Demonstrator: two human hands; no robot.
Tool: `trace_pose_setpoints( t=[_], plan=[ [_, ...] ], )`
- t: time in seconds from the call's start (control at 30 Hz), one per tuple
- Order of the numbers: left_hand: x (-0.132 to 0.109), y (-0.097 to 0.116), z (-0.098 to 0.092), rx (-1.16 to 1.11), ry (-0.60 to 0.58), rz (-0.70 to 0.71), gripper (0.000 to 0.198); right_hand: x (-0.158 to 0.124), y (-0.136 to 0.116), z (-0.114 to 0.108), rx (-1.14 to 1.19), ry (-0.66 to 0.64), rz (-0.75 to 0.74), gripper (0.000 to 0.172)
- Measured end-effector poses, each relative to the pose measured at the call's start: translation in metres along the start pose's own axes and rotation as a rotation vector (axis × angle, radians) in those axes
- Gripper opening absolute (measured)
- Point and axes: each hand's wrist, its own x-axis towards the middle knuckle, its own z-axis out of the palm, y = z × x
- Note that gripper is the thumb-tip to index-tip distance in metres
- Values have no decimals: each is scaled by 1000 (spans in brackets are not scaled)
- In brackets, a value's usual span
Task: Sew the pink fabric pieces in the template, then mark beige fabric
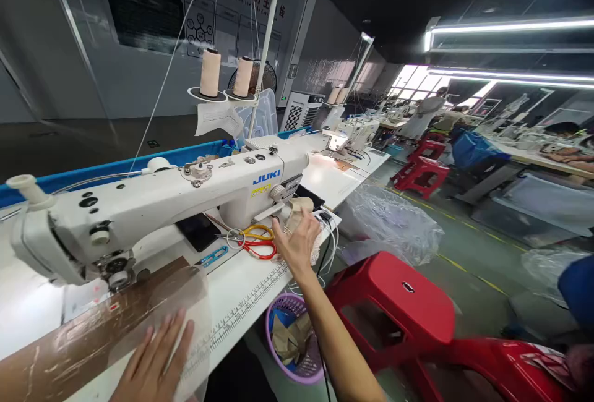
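My left hand point(155, 359) lies flat, fingers stretched, on a translucent rounded sheet point(197, 303) at the table's front edge. Under that sheet runs a brown strip point(60, 355) with a shiny surface, passing below the needle area of the white JUKI sewing machine point(208, 188). My right hand point(299, 238) reaches to the table's right end, its thumb apart from the fingers. Its fingertips touch small beige cloth pieces point(297, 209) beside the machine; no firm grip shows. Left of it lie scissors point(260, 244) with red and yellow handles and blue thread snips point(214, 256).
A printed ruler point(245, 300) edges the table. Below stands a purple basket point(309, 374) with brown scraps. Red stools point(403, 284) and plastic bags point(394, 222) occupy the floor at right. Thread cones point(210, 74) stand behind the machine. Cables point(331, 241) hang at the table's right end.
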Motion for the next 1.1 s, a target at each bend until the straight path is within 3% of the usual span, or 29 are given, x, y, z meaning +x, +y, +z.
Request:
trace_pose_setpoints(
  t=[0.1,0.23,0.37,0.43,0.5,0.6,0.73,0.9,1.1],
  plan=[
    [3,-13,3,78,1,-52,96,12,19,5,42,-104,285,86],
    [5,-12,-5,115,-30,-106,104,13,19,1,203,-86,368,74],
    [12,-4,-13,92,1,-153,93,2,0,-23,382,-5,427,57],
    [17,-2,-18,47,29,-197,86,-12,-17,-38,517,-44,439,49],
    [21,0,-27,-26,58,-229,78,-32,-37,-51,786,-222,499,43],
    [27,5,-48,-182,113,-247,57,-65,-67,-63,1147,-658,653,40],
    [37,17,-75,-411,233,-264,28,-104,-102,-66,1296,-1032,803,34],
    [37,23,-90,-473,303,-372,28,-148,-135,-64,1400,-1169,977,32],
    [16,22,-101,-370,248,-436,13,-172,-166,-73,1336,-1286,1036,37]
  ],
)
